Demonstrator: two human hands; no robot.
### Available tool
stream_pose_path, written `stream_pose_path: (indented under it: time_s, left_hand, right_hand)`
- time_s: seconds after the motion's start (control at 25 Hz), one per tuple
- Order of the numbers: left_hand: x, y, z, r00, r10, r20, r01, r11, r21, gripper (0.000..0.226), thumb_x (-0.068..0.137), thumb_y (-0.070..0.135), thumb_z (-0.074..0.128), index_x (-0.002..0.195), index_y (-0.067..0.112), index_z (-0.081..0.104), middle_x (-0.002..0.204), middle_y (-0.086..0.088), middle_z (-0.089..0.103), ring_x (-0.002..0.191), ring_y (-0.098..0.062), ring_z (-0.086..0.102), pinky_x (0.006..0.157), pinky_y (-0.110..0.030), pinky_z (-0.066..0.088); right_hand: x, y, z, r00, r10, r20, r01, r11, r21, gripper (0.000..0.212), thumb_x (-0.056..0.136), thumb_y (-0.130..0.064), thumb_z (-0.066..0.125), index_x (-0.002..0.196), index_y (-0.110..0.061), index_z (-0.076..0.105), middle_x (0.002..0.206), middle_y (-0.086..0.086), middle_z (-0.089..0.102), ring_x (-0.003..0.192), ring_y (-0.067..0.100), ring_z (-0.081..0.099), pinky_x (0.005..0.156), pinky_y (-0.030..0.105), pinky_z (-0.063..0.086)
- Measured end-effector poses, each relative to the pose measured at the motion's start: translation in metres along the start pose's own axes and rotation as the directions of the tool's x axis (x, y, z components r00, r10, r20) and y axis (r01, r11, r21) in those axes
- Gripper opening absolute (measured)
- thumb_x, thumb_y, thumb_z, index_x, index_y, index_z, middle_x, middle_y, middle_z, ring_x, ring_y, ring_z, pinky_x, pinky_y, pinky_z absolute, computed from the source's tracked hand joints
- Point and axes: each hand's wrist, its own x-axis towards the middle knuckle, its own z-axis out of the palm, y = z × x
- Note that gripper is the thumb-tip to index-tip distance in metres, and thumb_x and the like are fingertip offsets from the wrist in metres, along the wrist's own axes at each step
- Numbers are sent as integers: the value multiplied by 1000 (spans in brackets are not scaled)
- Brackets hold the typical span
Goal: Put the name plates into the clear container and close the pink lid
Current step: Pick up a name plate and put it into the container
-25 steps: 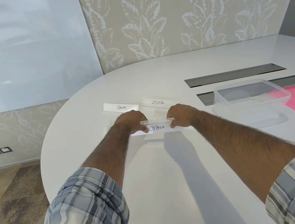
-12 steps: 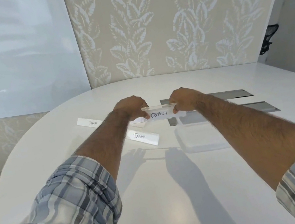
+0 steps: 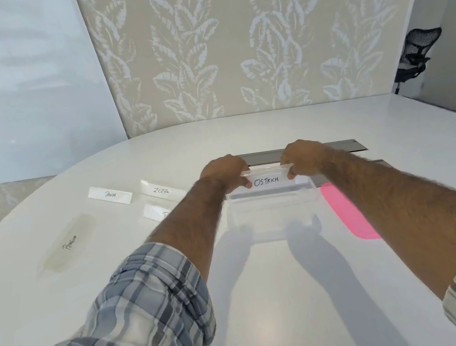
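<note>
My left hand (image 3: 225, 171) and my right hand (image 3: 303, 156) each grip one end of the OSTRICH name plate (image 3: 267, 180), holding it level just above the far side of the clear container (image 3: 271, 217). The pink lid (image 3: 346, 213) lies flat on the table right of the container, partly hidden by my right forearm. Other name plates rest on the table to the left: PANDA (image 3: 109, 195), ZEBRA (image 3: 161, 189), PENGUIN (image 3: 69, 243), and one (image 3: 156, 212) whose text my left arm covers.
The white oval table (image 3: 59, 294) carries two dark cable slots (image 3: 338, 147) behind the container. A patterned wall stands behind the table, and a black office chair (image 3: 415, 51) shows at the far right.
Both hands carried the OSTRICH plate up off the table and rightward, over the clear container. The camera view swung right, so the container and pink lid now sit under my arms.
</note>
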Motion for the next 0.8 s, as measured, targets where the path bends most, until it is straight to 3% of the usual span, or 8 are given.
stream_pose_path:
  time_s: [0.24, 0.4, 0.6, 0.8]
  left_hand:
    - [21, 20, 23, 998, -1, 57, -4, 996, 85, 49, 86, 39, 73, 132, 27, 63, 128, -2, 63, 116, -28, 62, 92, -37, 50]
    - [36, 21, 42, 996, -15, 85, 6, 994, 107, 47, 88, 38, 72, 132, 26, 62, 126, 0, 65, 115, -27, 62, 87, -35, 48]
    - [52, 23, 61, 993, -13, 117, -8, 984, 176, 34, 87, 30, 73, 118, 17, 69, 117, -4, 67, 105, -30, 65, 77, -32, 47]
    - [65, 20, 73, 987, -32, 155, -1, 977, 212, 27, 87, 28, 73, 110, 15, 70, 112, -4, 69, 102, -31, 66, 77, -33, 49]
  right_hand:
    - [7, 24, 31, 1000, -19, 19, 19, 1000, -20, 45, 78, -25, 75, 121, -19, 63, 124, 4, 63, 114, 26, 59, 82, 32, 44]
    - [20, 33, 42, 998, -39, 40, 40, 999, -34, 46, 80, -24, 73, 124, -18, 61, 126, 5, 61, 116, 27, 58, 87, 36, 47]
    - [33, 29, 61, 995, -51, 85, 62, 989, -132, 42, 83, -21, 70, 123, -15, 59, 124, 7, 61, 111, 30, 61, 83, 35, 47]
    - [45, 26, 70, 990, -63, 130, 84, 982, -169, 40, 83, -16, 68, 122, -12, 60, 123, 9, 63, 108, 31, 63, 86, 37, 52]
